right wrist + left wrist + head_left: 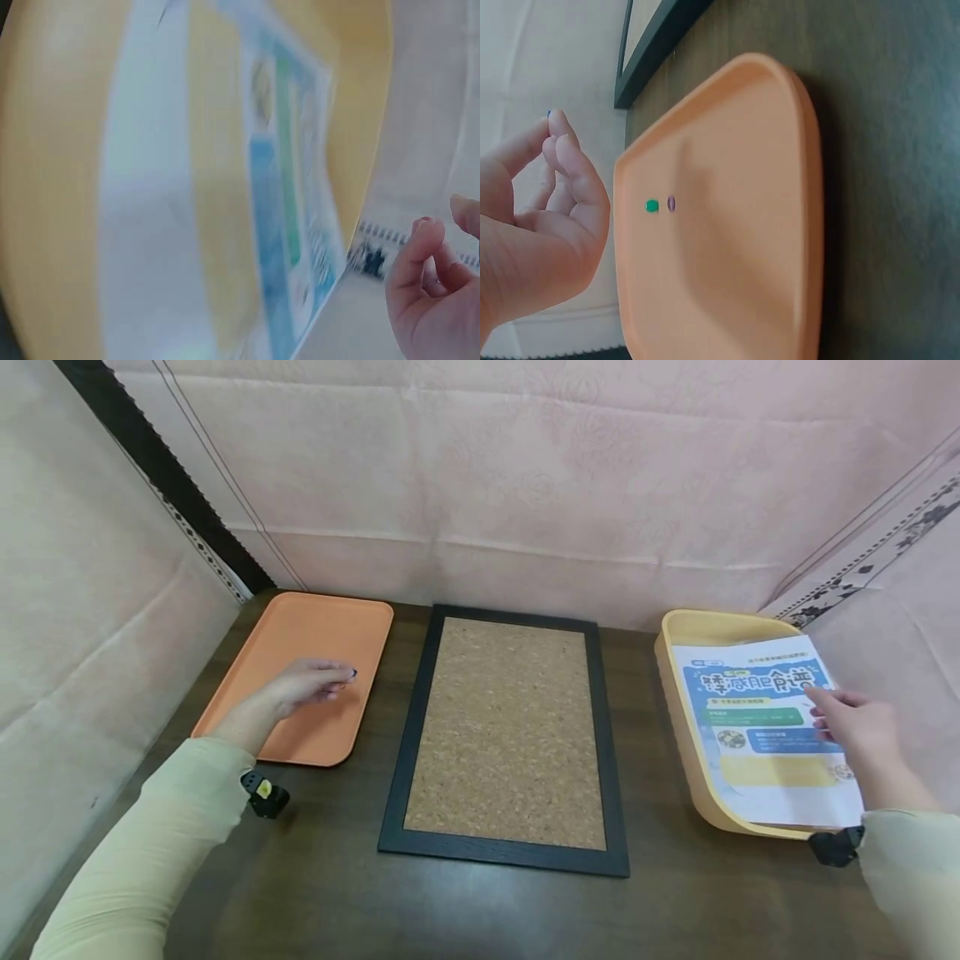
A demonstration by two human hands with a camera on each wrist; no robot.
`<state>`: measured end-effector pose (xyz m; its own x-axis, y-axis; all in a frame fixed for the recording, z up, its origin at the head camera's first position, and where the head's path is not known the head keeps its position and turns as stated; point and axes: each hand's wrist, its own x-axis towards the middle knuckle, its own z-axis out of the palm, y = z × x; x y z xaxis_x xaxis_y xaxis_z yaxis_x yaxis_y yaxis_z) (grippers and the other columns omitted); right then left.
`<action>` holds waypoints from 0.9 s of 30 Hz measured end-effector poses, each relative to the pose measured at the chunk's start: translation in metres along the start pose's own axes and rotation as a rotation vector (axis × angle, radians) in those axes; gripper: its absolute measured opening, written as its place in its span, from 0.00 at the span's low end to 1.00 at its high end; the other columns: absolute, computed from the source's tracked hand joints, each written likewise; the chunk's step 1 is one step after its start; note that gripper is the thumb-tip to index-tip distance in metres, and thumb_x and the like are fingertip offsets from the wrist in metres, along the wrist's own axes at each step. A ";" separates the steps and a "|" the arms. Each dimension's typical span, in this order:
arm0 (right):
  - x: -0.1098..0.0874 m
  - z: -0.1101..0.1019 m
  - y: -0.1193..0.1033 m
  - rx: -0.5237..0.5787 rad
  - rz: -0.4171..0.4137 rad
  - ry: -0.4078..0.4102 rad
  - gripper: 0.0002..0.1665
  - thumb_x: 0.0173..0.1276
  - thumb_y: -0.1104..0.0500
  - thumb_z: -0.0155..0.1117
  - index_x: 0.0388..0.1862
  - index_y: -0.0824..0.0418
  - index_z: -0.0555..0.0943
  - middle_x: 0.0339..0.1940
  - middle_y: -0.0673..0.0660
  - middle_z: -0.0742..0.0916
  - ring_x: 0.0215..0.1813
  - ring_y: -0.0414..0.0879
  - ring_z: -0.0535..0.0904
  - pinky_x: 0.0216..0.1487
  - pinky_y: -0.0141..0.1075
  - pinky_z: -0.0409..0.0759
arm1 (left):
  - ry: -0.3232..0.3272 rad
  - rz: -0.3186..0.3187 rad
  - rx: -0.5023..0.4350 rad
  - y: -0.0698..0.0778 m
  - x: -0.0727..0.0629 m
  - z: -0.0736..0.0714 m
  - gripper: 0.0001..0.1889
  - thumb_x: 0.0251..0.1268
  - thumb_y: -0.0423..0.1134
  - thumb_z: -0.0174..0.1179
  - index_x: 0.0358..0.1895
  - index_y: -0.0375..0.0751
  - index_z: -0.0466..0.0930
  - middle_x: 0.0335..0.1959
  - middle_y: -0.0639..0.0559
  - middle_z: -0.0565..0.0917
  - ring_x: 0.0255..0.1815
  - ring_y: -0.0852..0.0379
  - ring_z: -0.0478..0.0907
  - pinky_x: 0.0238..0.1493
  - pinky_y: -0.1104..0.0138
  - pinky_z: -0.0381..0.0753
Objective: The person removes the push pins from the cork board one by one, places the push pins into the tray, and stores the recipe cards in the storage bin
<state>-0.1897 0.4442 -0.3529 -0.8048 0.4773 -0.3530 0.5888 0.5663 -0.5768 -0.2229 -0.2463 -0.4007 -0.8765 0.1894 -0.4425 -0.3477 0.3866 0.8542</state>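
My left hand point(309, 682) is above the right side of an orange tray point(262, 727), pinching a small blue pushpin point(354, 673) between thumb and fingertips. Only a bit of that blue pin shows in the left wrist view. On the tray lie a green pushpin point(652, 205) and a purple pushpin point(671, 203). Over the right edge of a printed sheet point(757, 714) hovers my right hand point(862, 727). Its fingers are loosely bent, with a gap between thumb and forefinger in the right wrist view. The sheet lies in a yellow basket point(678, 727).
Between tray and basket, a cork board point(510, 735) with a black frame point(498, 857) lies flat on the dark wooden table point(450, 918). Pale cloth point(510, 468) hangs behind and at both sides.
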 end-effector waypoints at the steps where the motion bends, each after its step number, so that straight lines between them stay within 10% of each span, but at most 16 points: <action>1: -0.002 0.004 -0.004 0.015 -0.023 -0.018 0.53 0.62 0.29 0.46 0.71 0.67 0.56 0.21 0.36 0.75 0.27 0.33 0.74 0.36 0.33 0.74 | 0.007 -0.001 0.007 -0.001 -0.001 -0.002 0.28 0.70 0.48 0.50 0.63 0.28 0.63 0.31 0.65 0.79 0.31 0.68 0.73 0.41 0.74 0.78; 12: -0.020 0.046 -0.037 0.060 -0.239 -0.107 0.49 0.64 0.32 0.49 0.67 0.71 0.63 0.31 0.42 0.78 0.30 0.31 0.75 0.32 0.25 0.79 | 0.100 -0.041 0.070 -0.027 -0.002 -0.022 0.26 0.72 0.46 0.48 0.61 0.26 0.65 0.28 0.61 0.75 0.29 0.67 0.71 0.36 0.74 0.77; 27: -0.028 0.061 -0.042 0.004 -0.277 -0.152 0.49 0.64 0.29 0.45 0.63 0.70 0.67 0.56 0.69 0.75 0.36 0.38 0.77 0.34 0.26 0.78 | 0.158 -0.084 0.268 -0.044 0.004 -0.012 0.20 0.69 0.45 0.52 0.52 0.30 0.77 0.28 0.59 0.79 0.34 0.57 0.70 0.35 0.70 0.71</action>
<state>-0.1965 0.3662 -0.3642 -0.9369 0.1986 -0.2877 0.3451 0.6577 -0.6696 -0.2147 -0.2733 -0.4366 -0.8966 0.0121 -0.4426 -0.3395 0.6229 0.7047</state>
